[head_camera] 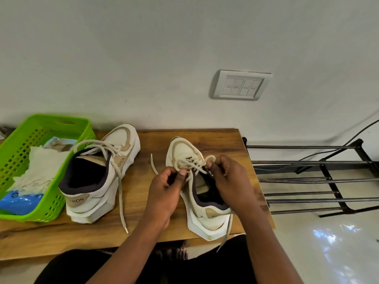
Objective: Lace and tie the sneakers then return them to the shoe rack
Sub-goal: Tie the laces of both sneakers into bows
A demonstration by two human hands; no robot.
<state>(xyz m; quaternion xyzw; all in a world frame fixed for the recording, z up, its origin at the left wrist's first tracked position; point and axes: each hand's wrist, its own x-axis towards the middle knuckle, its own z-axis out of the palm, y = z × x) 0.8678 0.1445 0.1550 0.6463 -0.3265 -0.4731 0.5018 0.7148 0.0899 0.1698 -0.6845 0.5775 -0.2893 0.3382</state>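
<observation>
Two white and beige sneakers stand on a wooden table (pixel 143 228), toes toward the wall. The right sneaker (pixel 207 218) is between my hands. My left hand (pixel 164 193) pinches its cream lace (pixel 191 162) near the tongue, and my right hand (pixel 229 179) pinches a loop of the same lace on the other side. One lace end trails left on the table, another hangs over the table's front edge. The left sneaker (pixel 92 181) sits apart, its loose lace (pixel 121 193) draped down its side onto the table.
A green plastic basket (pixel 51 203) with cloth and blue packets stands at the table's left. A black metal shoe rack (pixel 328 181) stands on the floor right of the table. A switch plate (pixel 240 85) is on the wall behind.
</observation>
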